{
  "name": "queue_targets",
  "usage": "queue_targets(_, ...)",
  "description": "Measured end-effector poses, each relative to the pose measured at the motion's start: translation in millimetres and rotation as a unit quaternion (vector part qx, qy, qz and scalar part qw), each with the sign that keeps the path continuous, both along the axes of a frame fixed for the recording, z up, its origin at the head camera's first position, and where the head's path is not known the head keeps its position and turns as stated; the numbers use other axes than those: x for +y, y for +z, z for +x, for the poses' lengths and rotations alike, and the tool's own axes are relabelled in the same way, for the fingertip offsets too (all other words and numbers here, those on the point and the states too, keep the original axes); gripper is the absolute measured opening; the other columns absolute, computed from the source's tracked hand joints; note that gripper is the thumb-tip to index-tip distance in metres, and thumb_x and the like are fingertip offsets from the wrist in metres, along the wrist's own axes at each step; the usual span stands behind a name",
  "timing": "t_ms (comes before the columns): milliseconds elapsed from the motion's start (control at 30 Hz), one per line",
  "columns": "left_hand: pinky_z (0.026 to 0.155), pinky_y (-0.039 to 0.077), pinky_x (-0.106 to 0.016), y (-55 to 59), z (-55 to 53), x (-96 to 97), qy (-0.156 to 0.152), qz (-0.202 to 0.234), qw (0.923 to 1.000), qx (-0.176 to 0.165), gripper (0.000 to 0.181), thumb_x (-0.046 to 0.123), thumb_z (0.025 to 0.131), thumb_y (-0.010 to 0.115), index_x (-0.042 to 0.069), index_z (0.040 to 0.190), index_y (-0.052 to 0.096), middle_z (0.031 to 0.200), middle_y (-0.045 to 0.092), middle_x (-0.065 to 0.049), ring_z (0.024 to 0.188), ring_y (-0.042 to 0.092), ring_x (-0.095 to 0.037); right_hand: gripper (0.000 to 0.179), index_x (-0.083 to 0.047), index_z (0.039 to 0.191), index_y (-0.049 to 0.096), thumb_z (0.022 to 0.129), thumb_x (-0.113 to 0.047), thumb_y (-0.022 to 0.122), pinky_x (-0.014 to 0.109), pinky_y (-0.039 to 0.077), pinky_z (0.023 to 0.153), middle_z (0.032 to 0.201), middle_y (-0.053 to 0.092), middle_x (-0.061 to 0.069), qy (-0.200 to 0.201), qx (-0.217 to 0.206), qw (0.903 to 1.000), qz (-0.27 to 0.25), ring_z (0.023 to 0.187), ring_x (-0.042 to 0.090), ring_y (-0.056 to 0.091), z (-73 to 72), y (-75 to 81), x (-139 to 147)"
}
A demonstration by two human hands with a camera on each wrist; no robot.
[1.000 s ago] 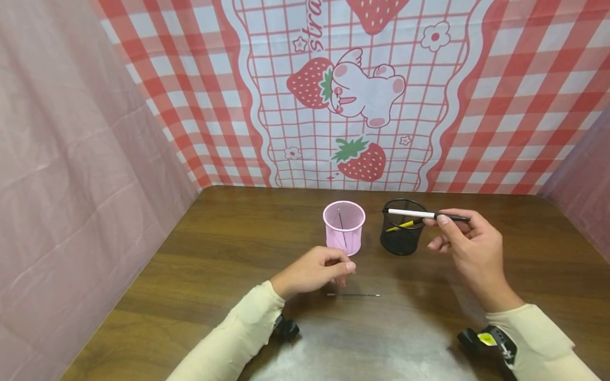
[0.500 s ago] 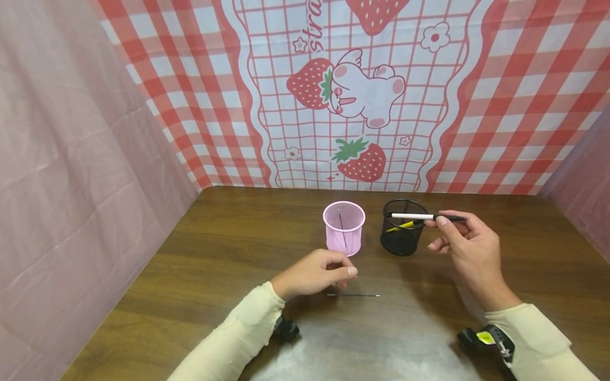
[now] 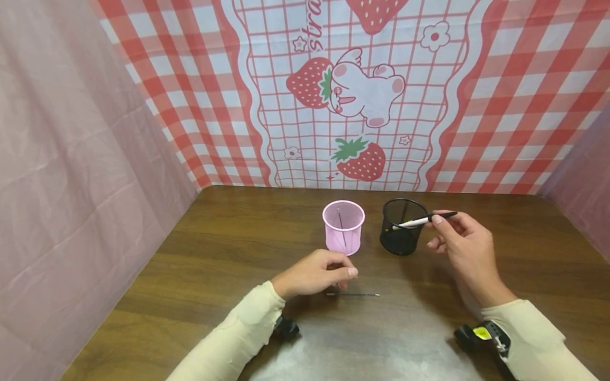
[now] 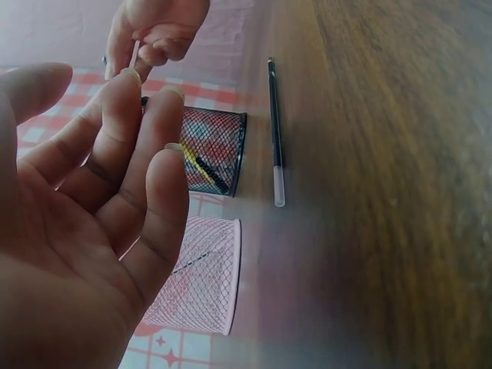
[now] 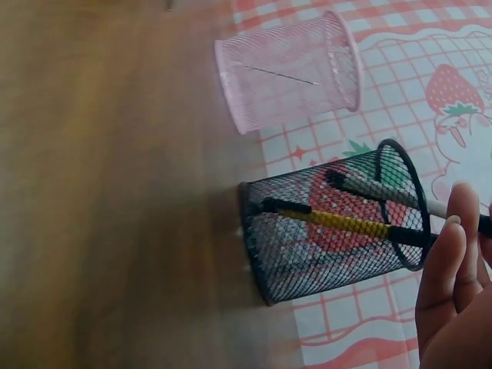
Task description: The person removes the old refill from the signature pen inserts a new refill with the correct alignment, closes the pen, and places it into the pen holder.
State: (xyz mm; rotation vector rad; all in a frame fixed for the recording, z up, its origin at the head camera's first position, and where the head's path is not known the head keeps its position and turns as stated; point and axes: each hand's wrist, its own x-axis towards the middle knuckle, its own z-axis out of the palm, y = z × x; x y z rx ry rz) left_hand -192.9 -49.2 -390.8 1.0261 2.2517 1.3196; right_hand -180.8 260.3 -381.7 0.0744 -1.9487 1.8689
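Observation:
My right hand (image 3: 469, 253) pinches a white pen with black ends (image 3: 413, 223) between thumb and fingers. The pen slants down, its lower end inside the black mesh pen holder (image 3: 399, 245). A yellow-and-black pen (image 5: 350, 224) leans inside that same holder, mostly covered by the white one in the head view. My left hand (image 3: 314, 272) hangs over the table with loosely bent fingers and holds nothing. Just beyond its fingertips lies a thin dark pen refill (image 3: 359, 295) on the table.
A pink mesh pen holder (image 3: 344, 244) stands left of the black one, with a thin refill (image 5: 280, 74) leaning inside. The wooden table (image 3: 190, 264) ends at a red-and-white strawberry cloth (image 3: 267, 159) behind. Pink curtains (image 3: 71, 159) hang at both sides.
My right hand has moved slightly left. The white pen has tilted from nearly level above the black holder to slanting down, with its end inside. The left hand stays almost still.

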Motion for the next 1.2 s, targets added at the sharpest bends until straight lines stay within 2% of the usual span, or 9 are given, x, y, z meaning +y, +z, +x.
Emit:
queue_targets(167, 0.069, 0.057, -0.030, 1.5, -1.4, -0.7, 0.003, -0.003, 1.0000, -0.001, 0.027, 0.027, 0.101, 0.061, 0.003, 0.097, 0.071, 0.074, 0.067, 0.004, 0.072, 0.067, -0.012, 0.028, 0.003, 0.113, 0.068, 0.093, -0.017, 0.073, 0.021, 0.051, 0.050, 0.084, 0.071, 0.000, -0.008, -0.021, 0.9997, -0.009, 0.054, 0.013, 0.065, -10.2, 2.3, -2.5)
queue_targets(333, 0.069, 0.056, -0.029, 0.9, -1.9, -0.2, 0.003, -0.005, 1.0000, -0.004, 0.028, 0.028, 0.101, 0.061, 0.002, 0.095, 0.071, 0.074, 0.067, 0.003, 0.072, 0.067, -0.012, 0.024, -0.001, 0.109, 0.072, 0.091, -0.016, 0.075, 0.020, 0.050, 0.049, 0.083, 0.069, 0.000, -0.014, -0.040, 0.9986, -0.031, 0.053, 0.013, 0.063, -11.6, -0.4, -6.3)
queue_targets(467, 0.068, 0.055, -0.029, -1.7, -1.9, 0.2, 0.003, -0.006, 1.0000, -0.002, 0.028, 0.028, 0.101, 0.061, 0.003, 0.093, 0.071, 0.073, 0.067, 0.002, 0.073, 0.067, -0.017, 0.023, -0.010, 0.112, 0.074, 0.091, -0.019, 0.076, 0.020, 0.050, 0.049, 0.076, 0.067, 0.001, -0.006, -0.050, 0.9986, -0.012, 0.052, 0.012, 0.062, -10.3, -3.4, -9.5)
queue_targets(567, 0.068, 0.055, -0.030, -3.1, -1.6, -0.1, 0.000, -0.004, 1.0000, -0.002, 0.028, 0.028, 0.101, 0.061, 0.002, 0.093, 0.071, 0.072, 0.067, 0.002, 0.073, 0.068, -0.018, 0.025, -0.012, 0.115, 0.074, 0.091, -0.021, 0.076, 0.021, 0.050, 0.048, 0.073, 0.065, 0.003, 0.008, -0.054, 0.9985, 0.002, 0.052, 0.010, 0.060, -9.1, -5.8, -11.5)
queue_targets(633, 0.068, 0.055, -0.029, -2.7, -1.0, -1.0, -0.003, -0.004, 1.0000, -0.001, 0.028, 0.028, 0.101, 0.060, 0.003, 0.094, 0.071, 0.073, 0.067, 0.002, 0.073, 0.067, -0.016, 0.027, -0.011, 0.116, 0.073, 0.092, -0.020, 0.076, 0.021, 0.051, 0.048, 0.073, 0.065, 0.003, 0.015, -0.055, 0.9983, 0.010, 0.052, 0.010, 0.060, -8.8, -7.3, -12.8)
queue_targets(733, 0.067, 0.055, -0.028, -2.7, -0.8, -1.9, -0.007, -0.004, 1.0000, 0.001, 0.028, 0.028, 0.102, 0.060, 0.003, 0.094, 0.071, 0.073, 0.067, 0.003, 0.072, 0.067, -0.014, 0.029, -0.007, 0.118, 0.072, 0.093, -0.022, 0.074, 0.022, 0.051, 0.048, 0.073, 0.067, 0.004, 0.014, -0.052, 0.9974, 0.049, 0.053, 0.011, 0.061, -8.8, -8.7, -13.6)
queue_targets(867, 0.066, 0.056, -0.030, -2.5, -0.4, -3.1, -0.009, 0.000, 1.0000, 0.001, 0.028, 0.027, 0.102, 0.060, 0.003, 0.093, 0.071, 0.072, 0.066, 0.004, 0.072, 0.068, -0.018, 0.035, 0.000, 0.122, 0.069, 0.095, -0.023, 0.071, 0.023, 0.052, 0.049, 0.074, 0.068, 0.009, 0.014, -0.045, 0.9940, 0.099, 0.054, 0.014, 0.063, -10.4, -8.9, -13.9)
queue_targets(933, 0.066, 0.056, -0.029, -1.9, -0.7, -3.3, -0.011, 0.000, 0.9999, 0.002, 0.027, 0.027, 0.102, 0.060, 0.003, 0.093, 0.071, 0.072, 0.066, 0.004, 0.072, 0.068, -0.021, 0.037, 0.002, 0.123, 0.067, 0.096, -0.023, 0.070, 0.024, 0.052, 0.049, 0.074, 0.067, 0.010, 0.015, -0.041, 0.9932, 0.108, 0.055, 0.015, 0.063, -10.8, -8.1, -13.0)
queue_targets(1200, 0.069, 0.054, -0.025, 6.8, -7.5, -5.5, -0.001, -0.004, 0.9998, 0.021, 0.027, 0.026, 0.101, 0.060, 0.002, 0.096, 0.071, 0.074, 0.068, 0.001, 0.073, 0.068, -0.019, 0.031, 0.001, 0.119, 0.062, 0.094, -0.016, 0.072, 0.023, 0.053, 0.050, 0.082, 0.068, -0.001, 0.008, -0.032, 0.9968, 0.072, 0.057, 0.015, 0.066, -6.1, -4.9, -3.0)
